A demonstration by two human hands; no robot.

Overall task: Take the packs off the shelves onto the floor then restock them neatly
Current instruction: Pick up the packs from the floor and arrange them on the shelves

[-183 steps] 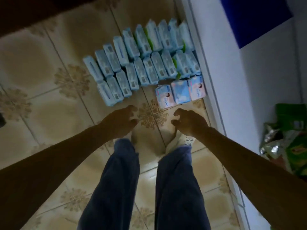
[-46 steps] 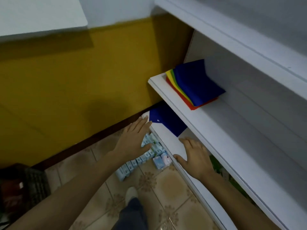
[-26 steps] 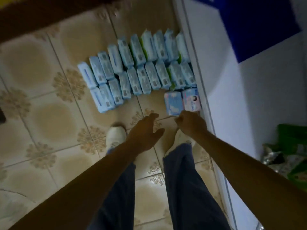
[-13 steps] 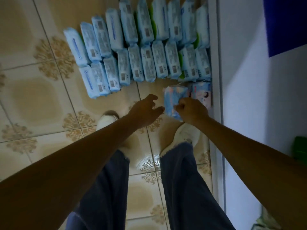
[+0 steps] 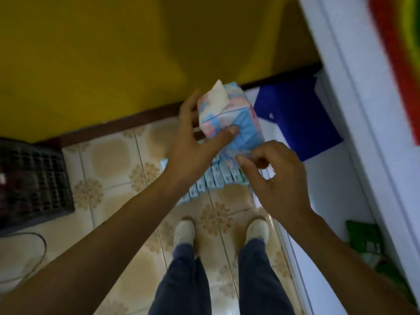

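A yellow wall (image 5: pixel 113 53) spans the far side, met by a dark brown skirting (image 5: pixel 113 130) above beige floor tiles (image 5: pixel 109 160) with floral corner motifs. White shelving (image 5: pixel 354 110) stands at right. A dark slatted crate (image 5: pixel 34 178) sits on the left.

Lower centre of frame: dark blue trousers (image 5: pixel 181 283), loose and straight-legged, the hems meeting a pair of off-white, round-toed shoes (image 5: pixel 184 231). From the lower corners toward the centre: left hand (image 5: pixel 193 142) and right hand (image 5: pixel 277 185), both bare, on bare forearms (image 5: pixel 113 235).
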